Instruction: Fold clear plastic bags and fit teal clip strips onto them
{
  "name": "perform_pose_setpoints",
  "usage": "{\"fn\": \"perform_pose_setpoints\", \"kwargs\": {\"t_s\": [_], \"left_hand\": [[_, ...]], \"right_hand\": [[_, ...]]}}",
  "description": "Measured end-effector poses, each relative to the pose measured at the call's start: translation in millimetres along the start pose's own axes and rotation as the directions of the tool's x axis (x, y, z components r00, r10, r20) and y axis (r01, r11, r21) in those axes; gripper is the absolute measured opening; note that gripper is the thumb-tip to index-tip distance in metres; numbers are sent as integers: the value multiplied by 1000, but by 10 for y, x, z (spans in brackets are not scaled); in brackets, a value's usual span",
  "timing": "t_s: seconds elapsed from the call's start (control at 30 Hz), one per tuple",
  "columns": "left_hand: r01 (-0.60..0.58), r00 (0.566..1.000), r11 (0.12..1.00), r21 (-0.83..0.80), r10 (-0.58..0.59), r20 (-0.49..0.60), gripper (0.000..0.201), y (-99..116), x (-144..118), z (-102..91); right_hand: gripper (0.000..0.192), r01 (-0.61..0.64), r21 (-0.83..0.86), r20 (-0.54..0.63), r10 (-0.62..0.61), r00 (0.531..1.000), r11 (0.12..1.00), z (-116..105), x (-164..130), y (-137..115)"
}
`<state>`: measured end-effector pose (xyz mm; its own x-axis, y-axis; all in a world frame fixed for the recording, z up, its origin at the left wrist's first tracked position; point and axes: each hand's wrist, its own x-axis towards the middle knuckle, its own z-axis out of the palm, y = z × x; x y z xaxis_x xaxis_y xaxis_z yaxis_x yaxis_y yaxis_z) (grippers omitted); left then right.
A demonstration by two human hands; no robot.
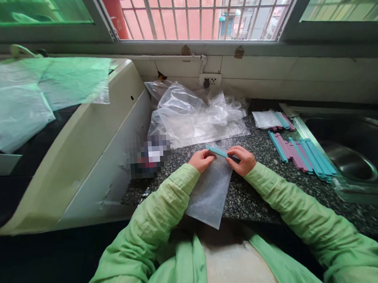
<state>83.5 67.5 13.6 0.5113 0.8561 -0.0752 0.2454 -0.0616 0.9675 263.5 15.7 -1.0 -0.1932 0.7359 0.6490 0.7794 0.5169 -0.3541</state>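
A teal sealing clip stick lies across the top edge of a small clear plastic bag on the dark speckled counter. My left hand pinches the stick's left end. My right hand grips its right end together with the bag's top. The bag hangs toward me over the counter's front edge. Both sleeves are light green.
A row of teal and pink clip sticks lies to the right, beside a steel sink. Another small bag with sticks is behind them. Crumpled clear plastic bags pile at the back. A cream-coloured appliance stands at the left.
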Motion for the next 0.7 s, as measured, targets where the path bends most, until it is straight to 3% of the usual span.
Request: {"fn": "perform_pose_setpoints", "kwargs": {"t_s": [0.13,0.47,0.7], "left_hand": [[24,999,998,-55,-22,37,7,-32,18,4],[112,993,982,-155,-107,42,52,-36,-4,-12],[74,997,993,-95,-75,-5,56,5,-9,-19]], "right_hand": [[8,-10,-30,14,10,1000,1000,24,-28,13],[11,47,-142,28,-43,999,989,48,-50,9],[13,70,-178,70,-58,996,982,43,-50,-12]]}}
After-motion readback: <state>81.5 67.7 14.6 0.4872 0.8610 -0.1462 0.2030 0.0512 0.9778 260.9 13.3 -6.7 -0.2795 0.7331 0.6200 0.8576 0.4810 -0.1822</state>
